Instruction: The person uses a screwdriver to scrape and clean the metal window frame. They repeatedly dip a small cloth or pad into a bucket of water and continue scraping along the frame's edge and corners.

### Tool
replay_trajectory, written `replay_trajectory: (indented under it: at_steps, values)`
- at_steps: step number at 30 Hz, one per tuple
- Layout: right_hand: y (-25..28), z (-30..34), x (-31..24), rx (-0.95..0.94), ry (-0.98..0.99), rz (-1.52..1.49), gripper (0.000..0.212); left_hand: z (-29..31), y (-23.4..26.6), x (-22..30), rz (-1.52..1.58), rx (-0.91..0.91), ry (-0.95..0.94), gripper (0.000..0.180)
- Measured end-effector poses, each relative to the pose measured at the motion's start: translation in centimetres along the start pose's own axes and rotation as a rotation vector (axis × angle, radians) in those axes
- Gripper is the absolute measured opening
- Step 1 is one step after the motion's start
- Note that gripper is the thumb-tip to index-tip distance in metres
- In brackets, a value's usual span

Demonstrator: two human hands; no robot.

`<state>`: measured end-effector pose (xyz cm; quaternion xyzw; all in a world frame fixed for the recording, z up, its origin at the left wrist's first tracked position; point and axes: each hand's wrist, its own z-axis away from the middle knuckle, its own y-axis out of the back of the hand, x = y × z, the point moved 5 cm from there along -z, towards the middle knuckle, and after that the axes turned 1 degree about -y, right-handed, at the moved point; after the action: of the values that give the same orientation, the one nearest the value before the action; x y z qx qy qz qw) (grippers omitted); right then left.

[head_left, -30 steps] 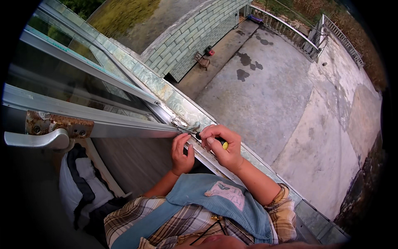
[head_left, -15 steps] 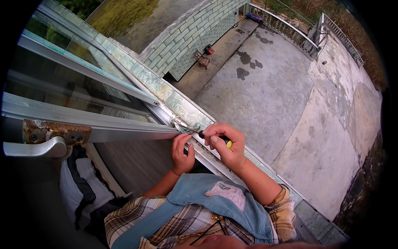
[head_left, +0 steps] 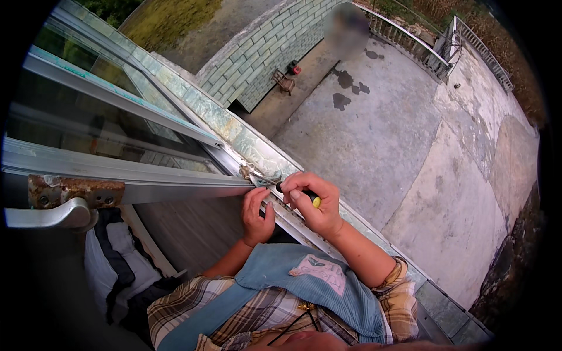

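My right hand (head_left: 316, 205) is closed round a screwdriver (head_left: 317, 202) with a black and yellow handle. Its thin metal shaft points left at the window track, just beyond the end of an aluminium window sash (head_left: 193, 192). Beside that end, my left hand (head_left: 257, 217) rests its curved fingertips against the sash corner and track, with the thumb held apart from the fingers. Whitish, crumbly debris (head_left: 249, 171) lies in the track around the shaft. The screwdriver's exact tip is hard to make out among it.
A rusty hinge plate with a metal handle (head_left: 64, 212) sits on the sash at left. Glass panes (head_left: 111, 126) stand beyond. Outside the stone sill (head_left: 249, 143), a concrete yard (head_left: 374, 140) lies far below, with a chair (head_left: 284, 82) by a brick wall. Bundled fabric (head_left: 126, 257) lies indoors.
My right hand has shifted slightly left with the screwdriver, toward the sash corner. My left hand stays nearly in place. A blurred patch now covers the yard's far corner.
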<state>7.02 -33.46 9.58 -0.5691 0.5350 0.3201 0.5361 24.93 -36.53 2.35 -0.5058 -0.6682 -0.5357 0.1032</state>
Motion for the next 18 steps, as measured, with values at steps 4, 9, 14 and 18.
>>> replay_trajectory:
  at_steps: [4,9,14,18]
  values:
    - [-0.5,-0.1,-0.2,-0.005,0.019,0.007,0.012,0.0,0.1,0.2,0.007,0.000,0.007,0.035]
    - [-0.8,-1.3,0.0,-0.046,-0.013,0.037,0.011,0.2,0.1,-0.1,0.012,-0.026,-0.045,0.040]
    - [-1.4,-2.0,-0.6,-0.129,0.072,0.091,0.009,-0.1,0.2,0.9,0.097,0.088,-0.042,0.055]
    - [-1.2,-1.3,-0.2,-0.143,0.095,0.134,0.009,-1.1,-0.4,1.1,0.105,0.011,-0.138,0.059]
